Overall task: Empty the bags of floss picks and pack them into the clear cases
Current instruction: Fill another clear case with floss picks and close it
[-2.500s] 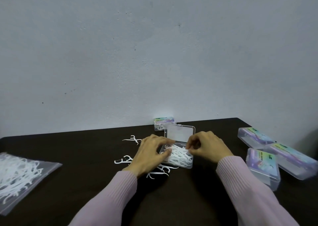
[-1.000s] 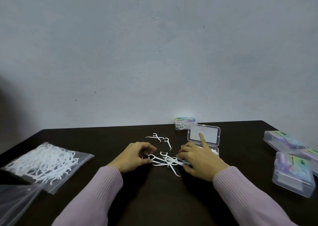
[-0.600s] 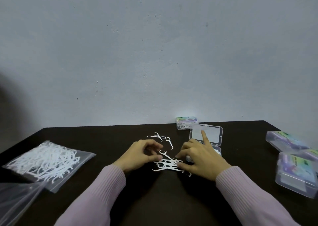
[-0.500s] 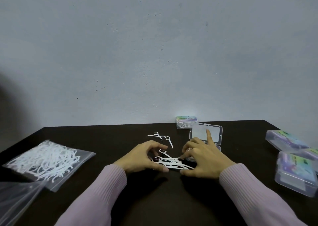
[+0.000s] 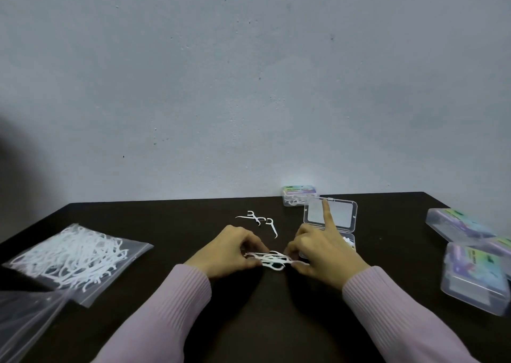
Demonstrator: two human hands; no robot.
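A small bundle of white floss picks [image 5: 272,260] lies on the dark table [image 5: 249,315] between my hands. My left hand [image 5: 231,250] pinches its left end with curled fingers. My right hand [image 5: 322,254] pinches the right end, with the index finger sticking up. Behind my right hand stands an open clear case [image 5: 330,214], lid raised, with picks in its base [image 5: 349,242], partly hidden. A few loose picks [image 5: 260,220] lie farther back. A clear bag full of picks [image 5: 72,254] lies at the left.
A closed case with a coloured label [image 5: 298,195] sits against the grey wall. Three closed labelled cases [image 5: 472,271] lie at the right edge. An empty plastic bag [image 5: 25,321] lies at the lower left corner.
Both hands left the open case, swept scattered picks together on the table, and now pinch them as one bundle. My view has swung to the left.
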